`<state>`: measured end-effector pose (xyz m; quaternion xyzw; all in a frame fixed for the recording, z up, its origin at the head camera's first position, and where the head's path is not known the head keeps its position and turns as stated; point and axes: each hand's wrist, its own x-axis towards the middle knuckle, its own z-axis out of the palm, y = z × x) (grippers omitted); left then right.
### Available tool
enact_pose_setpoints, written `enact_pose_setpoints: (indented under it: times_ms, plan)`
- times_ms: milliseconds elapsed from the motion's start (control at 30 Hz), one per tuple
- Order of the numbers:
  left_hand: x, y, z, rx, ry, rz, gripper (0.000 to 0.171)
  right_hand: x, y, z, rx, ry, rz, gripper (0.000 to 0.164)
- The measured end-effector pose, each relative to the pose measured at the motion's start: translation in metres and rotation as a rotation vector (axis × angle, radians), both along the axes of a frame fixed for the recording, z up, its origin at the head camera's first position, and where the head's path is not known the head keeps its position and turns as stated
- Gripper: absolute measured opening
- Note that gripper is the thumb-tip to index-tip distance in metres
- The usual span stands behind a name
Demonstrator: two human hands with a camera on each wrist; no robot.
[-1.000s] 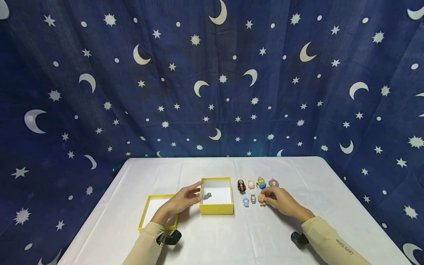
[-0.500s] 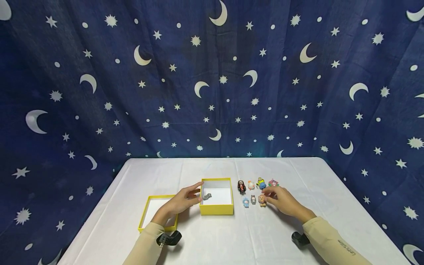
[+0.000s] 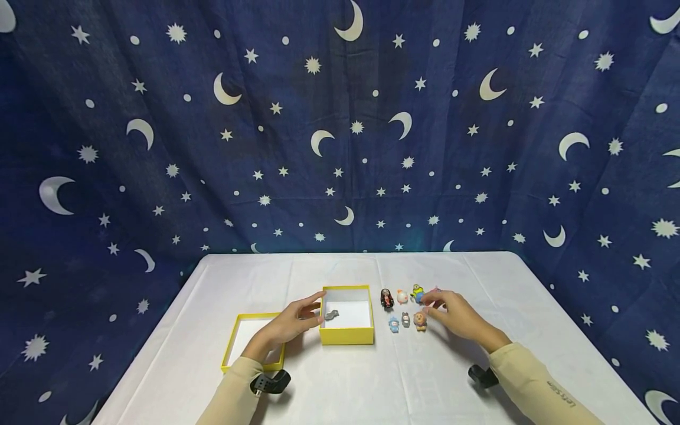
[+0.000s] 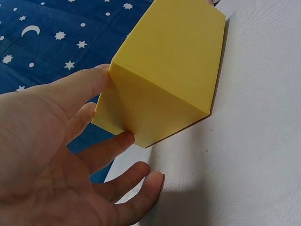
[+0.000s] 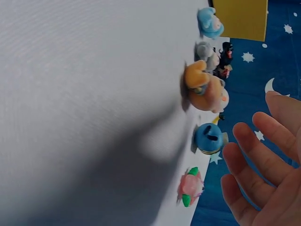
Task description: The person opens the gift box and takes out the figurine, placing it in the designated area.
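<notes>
My left hand has its fingers spread against the left side of a yellow box with a white inside. In the left wrist view, fingertips touch the yellow wall. A small grey figure lies inside the box. My right hand holds nothing; its fingers are loosely bent beside an orange-brown figure. In the right wrist view that figure stands apart from the fingers. Behind it are a yellow-and-blue Minion figure and a pink-and-green figure, mostly hidden in the head view.
A light-blue figure and a grey figure stand in the front row. A black-haired doll and a white-and-orange figure stand behind. A yellow-rimmed lid lies left, partly under my left arm. A starry curtain hangs behind.
My right hand has let go of the orange-brown figure and shifted slightly up and right, away from it. The left hand and box have stayed put.
</notes>
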<state>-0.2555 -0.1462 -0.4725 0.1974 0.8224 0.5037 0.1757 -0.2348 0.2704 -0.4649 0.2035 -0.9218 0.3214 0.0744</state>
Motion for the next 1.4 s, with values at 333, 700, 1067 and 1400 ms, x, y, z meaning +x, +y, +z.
enact_pose_setpoints:
  times_ms: [333, 700, 1067, 1400]
  plan:
    - [0.0, -0.001, 0.004, -0.003, 0.006, -0.014, 0.064, -0.003, 0.0, 0.01, 0.004, 0.014, -0.008, 0.019]
    - [0.0, 0.001, 0.003, -0.012, 0.003, -0.009, 0.065, -0.007, -0.009, 0.018, -0.029, -0.008, -0.029, 0.021]
    - [0.0, -0.002, 0.002, 0.009, 0.011, -0.028, 0.065, -0.014, -0.029, 0.021, -0.056, -0.037, -0.015, 0.021]
    - [0.001, 0.0, 0.002, 0.016, 0.017, -0.028, 0.064, -0.019, -0.045, 0.025, -0.052, -0.073, -0.015, 0.023]
